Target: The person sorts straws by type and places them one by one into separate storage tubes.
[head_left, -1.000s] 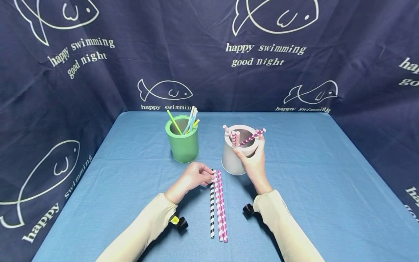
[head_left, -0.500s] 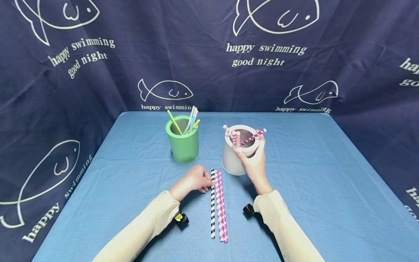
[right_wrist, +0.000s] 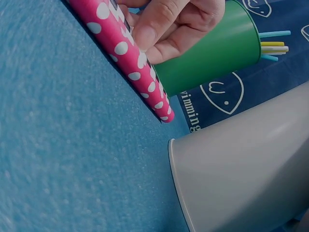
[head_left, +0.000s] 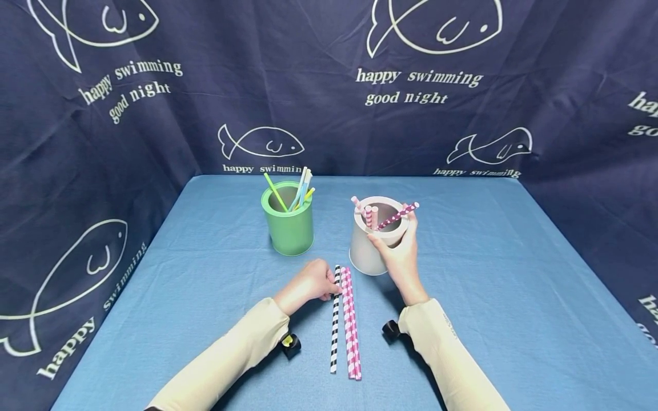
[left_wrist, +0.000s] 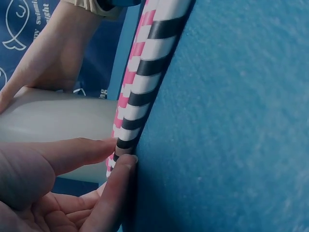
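In the head view, three paper straws lie side by side on the blue cloth. My left hand (head_left: 316, 281) pinches the black-and-white striped straw (head_left: 334, 337) near its far end, with thumb and index fingertip on it in the left wrist view. Just right of it lie a pink-and-white striped straw (head_left: 349, 337) and a pink polka-dot straw (right_wrist: 135, 76), close together. My right hand (head_left: 403, 254) grips the rim and side of a white bucket (head_left: 364, 251), which stands upright. Several pink and magenta straws lean inside that bucket, a polka-dot one (head_left: 398, 216) over its right rim.
A green bucket (head_left: 290, 234) stands left of the white one, holding several green, blue, white and yellow straws (head_left: 302, 188). Blue cloth (head_left: 488, 274) covers the table. A dark curtain (head_left: 329, 85) with fish drawings hangs behind and at the sides.
My left hand has moved toward me and slightly right along the black-and-white straw. That straw's far end and both pink straws have shifted a little right. The right hand keeps its place on the bucket.
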